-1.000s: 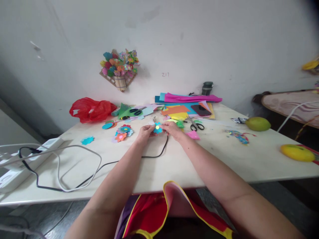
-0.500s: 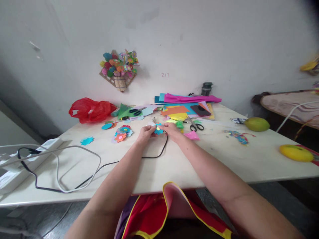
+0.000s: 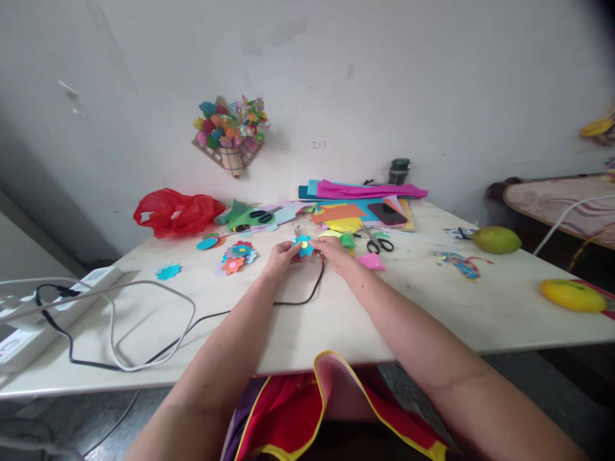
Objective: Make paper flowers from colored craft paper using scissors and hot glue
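Observation:
Between my two hands is a small blue paper flower [image 3: 302, 246] with a yellow centre. My left hand [image 3: 282, 257] pinches its left edge, and my right hand [image 3: 332, 248] has its fingers closed on the right edge. Just below the flower something reddish shows, mostly covered by it. A black cable [image 3: 314, 289] runs up to my right hand; what it ends in is hidden. Left of my hands lies a group of finished-looking paper flowers [image 3: 237, 257] in several colours. A plain blue flower cutout [image 3: 168, 272] and blue and orange paper discs [image 3: 208, 243] lie farther left.
Black-handled scissors [image 3: 379, 244] and a pink paper piece [image 3: 371, 261] lie right of my hands. Coloured sheets and a phone [image 3: 387, 213] are behind. A red plastic bag [image 3: 175, 212] sits back left, a power strip [image 3: 60, 317] with loose cables front left. Two mangoes [image 3: 496, 240] are at right.
The blue flower has turned slightly in my fingers, so its petals and yellow centre show more fully. Both hands stay in nearly the same place.

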A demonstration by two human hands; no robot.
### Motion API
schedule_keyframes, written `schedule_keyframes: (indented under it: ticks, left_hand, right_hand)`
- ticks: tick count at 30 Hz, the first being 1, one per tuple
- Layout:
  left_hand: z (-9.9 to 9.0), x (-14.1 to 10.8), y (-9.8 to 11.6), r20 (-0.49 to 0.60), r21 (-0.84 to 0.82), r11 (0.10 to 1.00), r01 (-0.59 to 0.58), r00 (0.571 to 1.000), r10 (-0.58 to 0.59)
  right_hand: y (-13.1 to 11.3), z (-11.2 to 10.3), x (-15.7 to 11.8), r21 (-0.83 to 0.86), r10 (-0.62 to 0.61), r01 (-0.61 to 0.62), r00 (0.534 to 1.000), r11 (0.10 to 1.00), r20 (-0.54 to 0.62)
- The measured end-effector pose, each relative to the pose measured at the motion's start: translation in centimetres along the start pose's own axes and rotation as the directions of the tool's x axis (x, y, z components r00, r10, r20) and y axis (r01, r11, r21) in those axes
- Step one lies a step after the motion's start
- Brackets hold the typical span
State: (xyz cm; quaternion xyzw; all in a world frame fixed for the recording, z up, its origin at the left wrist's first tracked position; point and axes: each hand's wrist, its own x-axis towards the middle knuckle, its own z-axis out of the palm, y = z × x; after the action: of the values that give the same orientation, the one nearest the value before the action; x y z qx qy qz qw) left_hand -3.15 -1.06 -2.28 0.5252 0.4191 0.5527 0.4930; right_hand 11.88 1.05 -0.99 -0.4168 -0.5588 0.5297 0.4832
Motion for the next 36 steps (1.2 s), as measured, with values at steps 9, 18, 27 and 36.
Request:
schedule_keyframes:
  ticks: [9, 18, 27, 36]
  left_hand:
    - [-0.11, 0.16, -0.03, -0.006, 0.005, 1.0, -0.017, 1.0, 0.017]
    - [-0.35, -0.13, 0.13, 0.103, 0.004, 0.999, 0.046, 0.994, -0.046]
    - [-0.25, -0.05, 0.0, 0.062, -0.034, 0.999, 0.029, 0.998, -0.027]
    - [0.29, -0.4, 0.31, 0.034, -0.024, 0.999, 0.027, 0.999, -0.026]
  right_hand:
    - [0.63, 0.09, 0.4, -0.106, -0.041, 0.045, 0.998, 0.993, 0.043]
    - [0.33, -0.36, 0.54, -0.179, -0.075, 0.083, 0.996, 0.98, 0.051]
    - [0.18, 0.12, 0.18, -0.171, -0.065, 0.07, 0.997, 0.983, 0.031]
    - [0.53, 0.18, 0.29, -0.197, -0.097, 0.101, 0.995, 0.975, 0.028]
